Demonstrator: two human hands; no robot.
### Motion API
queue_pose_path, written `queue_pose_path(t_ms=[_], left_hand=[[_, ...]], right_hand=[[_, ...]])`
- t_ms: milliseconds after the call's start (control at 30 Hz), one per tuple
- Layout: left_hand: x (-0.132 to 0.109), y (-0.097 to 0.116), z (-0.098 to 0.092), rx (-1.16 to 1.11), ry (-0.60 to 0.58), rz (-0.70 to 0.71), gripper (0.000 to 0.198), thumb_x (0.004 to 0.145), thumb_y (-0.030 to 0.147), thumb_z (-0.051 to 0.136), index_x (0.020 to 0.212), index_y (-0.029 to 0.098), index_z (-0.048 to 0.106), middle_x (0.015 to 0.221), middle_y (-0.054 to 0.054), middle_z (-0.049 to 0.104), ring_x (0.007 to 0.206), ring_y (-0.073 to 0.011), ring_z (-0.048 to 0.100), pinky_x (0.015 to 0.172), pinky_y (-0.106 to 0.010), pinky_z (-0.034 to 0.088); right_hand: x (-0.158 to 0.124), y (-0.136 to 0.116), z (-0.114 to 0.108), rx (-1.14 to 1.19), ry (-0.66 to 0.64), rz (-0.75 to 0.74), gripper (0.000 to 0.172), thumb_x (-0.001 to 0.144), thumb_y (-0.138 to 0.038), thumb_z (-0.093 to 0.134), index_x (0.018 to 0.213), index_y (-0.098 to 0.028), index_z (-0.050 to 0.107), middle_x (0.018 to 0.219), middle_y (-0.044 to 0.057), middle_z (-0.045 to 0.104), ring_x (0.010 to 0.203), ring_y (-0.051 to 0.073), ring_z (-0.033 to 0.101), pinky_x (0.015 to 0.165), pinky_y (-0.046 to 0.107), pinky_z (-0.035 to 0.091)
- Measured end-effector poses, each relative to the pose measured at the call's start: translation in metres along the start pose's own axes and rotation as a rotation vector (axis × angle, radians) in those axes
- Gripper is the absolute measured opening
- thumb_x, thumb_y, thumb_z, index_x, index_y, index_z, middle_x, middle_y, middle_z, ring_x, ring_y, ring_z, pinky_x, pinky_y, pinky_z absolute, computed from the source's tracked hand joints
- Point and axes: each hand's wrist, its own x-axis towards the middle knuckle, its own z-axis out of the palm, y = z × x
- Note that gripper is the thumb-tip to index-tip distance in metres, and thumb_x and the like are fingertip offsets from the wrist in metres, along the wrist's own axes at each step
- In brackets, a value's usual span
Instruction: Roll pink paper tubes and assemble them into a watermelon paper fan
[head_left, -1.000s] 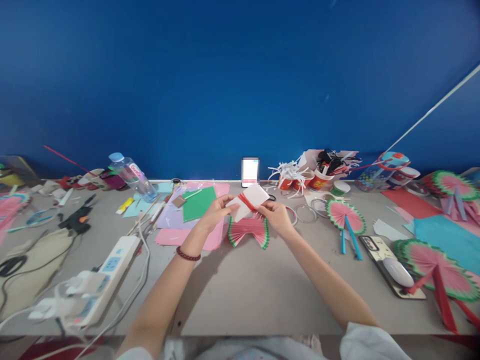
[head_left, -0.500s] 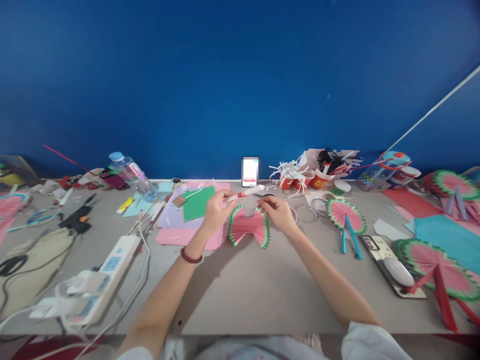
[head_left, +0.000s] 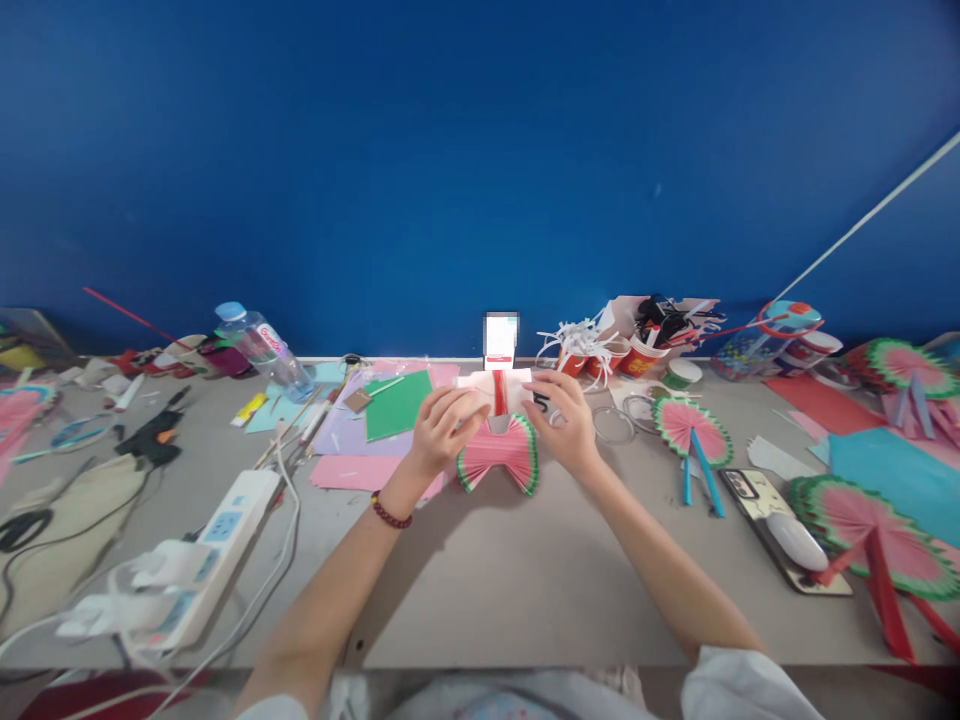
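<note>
A white piece with a red band (head_left: 500, 392) is held up level between my two hands, above the folded paper. My left hand (head_left: 448, 425) has its fingers closed round the left end. At the right end, my right hand (head_left: 562, 420) pinches it between thumb and fingers, with a small dark shape beside the thumb. Just below lies a pleated pink paper with green edges (head_left: 499, 458), spread like a bow on the table (head_left: 495, 590).
Coloured paper sheets (head_left: 400, 407) lie left of my hands, with a power strip (head_left: 217, 550) nearer. A lit phone (head_left: 499, 340) stands behind. Finished fans (head_left: 691, 432), metal rings (head_left: 613, 425), stuffed cups (head_left: 641, 358) and a mouse (head_left: 796, 542) are on the right.
The white piece has turned from a slant to level and shows more of its red band. My right hand has moved onto its right end and now grips it too.
</note>
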Motion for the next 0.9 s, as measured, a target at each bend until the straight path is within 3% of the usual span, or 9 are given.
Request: queue_pose_path(t_ms=[133, 300, 433, 633, 767, 900], left_hand=[[0.003, 0.006, 0.001, 0.01, 0.006, 0.074, 0.02, 0.075, 0.013, 0.069, 0.092, 0.022, 0.063, 0.097, -0.004, 0.068, 0.096, -0.0181, 0.063, 0.089, -0.037, 0.049], [-0.001, 0.016, 0.006, -0.038, -0.018, 0.126, 0.023, 0.076, 0.011, 0.067, 0.098, 0.019, 0.064, 0.095, -0.006, 0.068, 0.095, -0.0181, 0.063, 0.09, -0.037, 0.049], [-0.01, 0.019, 0.01, -0.212, -0.102, -0.008, 0.025, 0.08, 0.014, 0.064, 0.102, 0.024, 0.064, 0.099, -0.006, 0.068, 0.097, -0.0189, 0.063, 0.093, -0.039, 0.047], [-0.018, 0.018, 0.013, -0.274, -0.346, -0.188, 0.015, 0.083, 0.025, 0.061, 0.096, 0.026, 0.068, 0.098, -0.007, 0.069, 0.097, -0.0208, 0.064, 0.094, -0.043, 0.047], [-0.016, 0.018, 0.014, -0.272, -0.347, -0.205, 0.01, 0.084, 0.025, 0.06, 0.089, 0.025, 0.068, 0.095, -0.007, 0.07, 0.094, -0.0198, 0.064, 0.093, -0.042, 0.048], [-0.013, 0.019, 0.013, -0.32, -0.308, -0.208, 0.008, 0.083, 0.021, 0.06, 0.085, 0.025, 0.067, 0.093, -0.005, 0.07, 0.093, -0.0186, 0.065, 0.092, -0.04, 0.046]], right_hand=[[-0.003, -0.003, 0.005, -0.046, -0.03, -0.12, 0.019, 0.083, -0.021, 0.06, 0.099, -0.027, 0.066, 0.106, 0.007, 0.062, 0.098, 0.022, 0.058, 0.086, 0.041, 0.047], [-0.006, -0.001, 0.01, -0.009, -0.018, -0.145, 0.012, 0.084, -0.019, 0.059, 0.089, -0.025, 0.068, 0.091, 0.006, 0.067, 0.088, 0.02, 0.06, 0.079, 0.038, 0.049], [-0.006, -0.001, 0.009, -0.062, -0.064, -0.104, 0.011, 0.084, -0.021, 0.057, 0.081, -0.025, 0.067, 0.081, 0.005, 0.068, 0.083, 0.021, 0.06, 0.077, 0.039, 0.047], [-0.004, -0.004, 0.006, 0.004, -0.081, 0.02, 0.011, 0.084, -0.023, 0.052, 0.08, -0.023, 0.062, 0.083, 0.006, 0.065, 0.081, 0.02, 0.059, 0.077, 0.038, 0.047], [-0.001, -0.006, 0.001, 0.076, -0.065, 0.104, 0.009, 0.083, -0.022, 0.052, 0.078, -0.022, 0.06, 0.081, 0.004, 0.063, 0.08, 0.019, 0.059, 0.076, 0.035, 0.046], [0.002, -0.008, -0.002, 0.104, -0.032, 0.095, 0.009, 0.083, -0.02, 0.053, 0.075, -0.021, 0.058, 0.078, 0.004, 0.062, 0.079, 0.018, 0.058, 0.076, 0.033, 0.046]])
